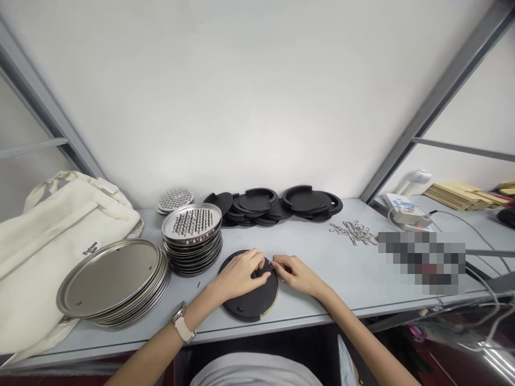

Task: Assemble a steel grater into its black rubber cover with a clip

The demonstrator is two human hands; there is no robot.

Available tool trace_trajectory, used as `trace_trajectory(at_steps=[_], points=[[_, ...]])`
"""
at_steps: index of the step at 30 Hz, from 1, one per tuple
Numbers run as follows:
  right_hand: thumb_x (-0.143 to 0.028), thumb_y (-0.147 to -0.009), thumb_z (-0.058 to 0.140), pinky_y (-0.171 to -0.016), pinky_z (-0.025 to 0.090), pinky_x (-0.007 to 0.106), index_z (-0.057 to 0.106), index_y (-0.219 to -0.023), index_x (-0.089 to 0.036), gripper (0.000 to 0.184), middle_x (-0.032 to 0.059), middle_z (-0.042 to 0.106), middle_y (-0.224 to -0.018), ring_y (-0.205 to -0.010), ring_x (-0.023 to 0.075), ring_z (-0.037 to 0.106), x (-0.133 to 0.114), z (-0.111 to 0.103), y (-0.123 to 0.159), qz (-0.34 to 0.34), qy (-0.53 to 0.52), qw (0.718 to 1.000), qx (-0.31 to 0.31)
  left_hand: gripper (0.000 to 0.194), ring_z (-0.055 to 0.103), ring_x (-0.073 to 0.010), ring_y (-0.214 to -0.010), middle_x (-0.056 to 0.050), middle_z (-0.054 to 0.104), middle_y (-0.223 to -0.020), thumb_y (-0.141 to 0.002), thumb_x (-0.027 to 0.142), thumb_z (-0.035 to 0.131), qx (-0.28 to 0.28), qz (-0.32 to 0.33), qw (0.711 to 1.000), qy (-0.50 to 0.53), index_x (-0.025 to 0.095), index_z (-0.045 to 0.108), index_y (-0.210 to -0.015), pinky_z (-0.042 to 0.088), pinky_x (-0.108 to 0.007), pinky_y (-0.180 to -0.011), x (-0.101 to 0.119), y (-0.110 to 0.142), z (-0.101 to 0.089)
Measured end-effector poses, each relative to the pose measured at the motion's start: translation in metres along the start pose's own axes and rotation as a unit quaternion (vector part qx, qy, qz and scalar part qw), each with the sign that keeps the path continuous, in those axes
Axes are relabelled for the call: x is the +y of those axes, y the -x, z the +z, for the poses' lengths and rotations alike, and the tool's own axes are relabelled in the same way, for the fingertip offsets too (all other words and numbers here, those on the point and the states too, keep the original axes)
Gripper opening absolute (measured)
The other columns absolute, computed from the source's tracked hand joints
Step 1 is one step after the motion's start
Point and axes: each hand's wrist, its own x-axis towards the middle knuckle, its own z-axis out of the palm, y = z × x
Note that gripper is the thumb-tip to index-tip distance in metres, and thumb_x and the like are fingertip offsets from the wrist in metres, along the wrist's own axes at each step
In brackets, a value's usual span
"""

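Grey table (308, 244), white wall (257, 102) behind.

A plain white wall (257, 107) rises behind the pale grey worktop (314, 244), softly and evenly lit. A grey metal post (44, 99) stands at the worktop's left, a matching upright (440, 102) at its right, each with a thin crossbar (462, 149). Reddish floor (444, 364) shows below the worktop.

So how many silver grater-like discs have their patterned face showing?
2: the front disc tops the tall stack; the rear disc lies behind it, partly blocked. More may be hidden beneath.
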Motion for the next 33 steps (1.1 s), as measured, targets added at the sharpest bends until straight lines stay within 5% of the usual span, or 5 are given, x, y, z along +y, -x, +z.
trace_trajectory(at_steps=[10, 33], points=[[-0.029, -0.094, 0.036, -0.053, 0.027, 0.022, 0.043, -0.068, -0.018, 0.030, -0.0047, 0.041, -0.060, -0.056, 0.0098, 0.036, -0.001, 0.000, -0.001, -0.007, -0.013, 1.000, 0.000, 0.022, 0.052, -0.0133, -0.059, 0.001, 0.059, -0.070, -0.082, 0.035, 0.054, -0.090, 0.148, 0.980, -0.097, 0.018, 0.049, -0.070, 0.026, -0.027, -0.052, -0.017, -0.030, -0.005], [-0.031, -0.097, 0.033, -0.058, 0.032, 0.024, 0.045, -0.069, -0.018, 0.033, -0.0034, 0.047, -0.064, -0.059, 0.0109, 0.041, -0.003, -0.002, 0.000, -0.018, 0.020, 1.000, -0.001, 0.023, 0.045, -0.0108, -0.055, 0.003, 0.055, -0.064, -0.082, 0.032, 0.052, -0.070, 0.138, 0.986, -0.063, 0.018, 0.048, -0.065, 0.023, -0.028, -0.053, -0.020, -0.024, -0.002]])
